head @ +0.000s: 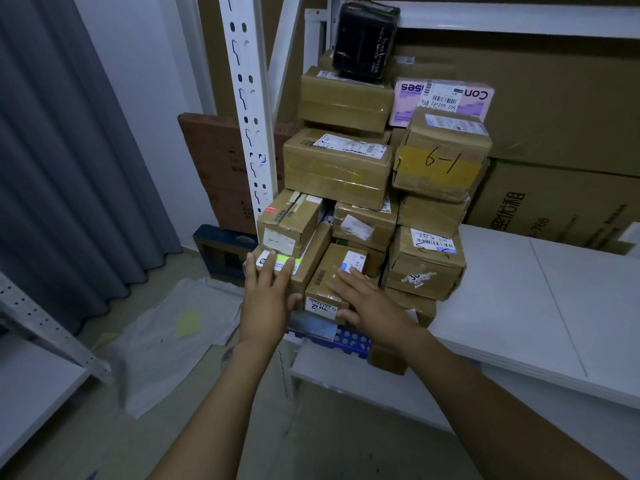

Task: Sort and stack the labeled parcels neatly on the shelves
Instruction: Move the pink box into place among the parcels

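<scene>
The white shelf board [519, 306] runs out to the right of your right hand, with big flattened cartons [554, 116] leaning behind it. Straight ahead of both hands, the pile of labeled parcels [337, 174] rises from that board beside the white upright [246, 98]. A black packet [363, 39] tops the pile well above your fingertips. A pink box [446, 95] and a box marked 1-9 [440, 161] sit up and to the right.

Your left hand [266, 296] lies with fingers straight and spread on the green-striped label of a low brown parcel [310, 268], thumb against its side. Your right hand [367, 303] rests flat, fingers extended, on the small tilted parcel [329, 271] just beside it, thumb at its front edge. Neither hand has a closed grip. A blue dotted packet [349, 341] lies just under your right wrist.
</scene>
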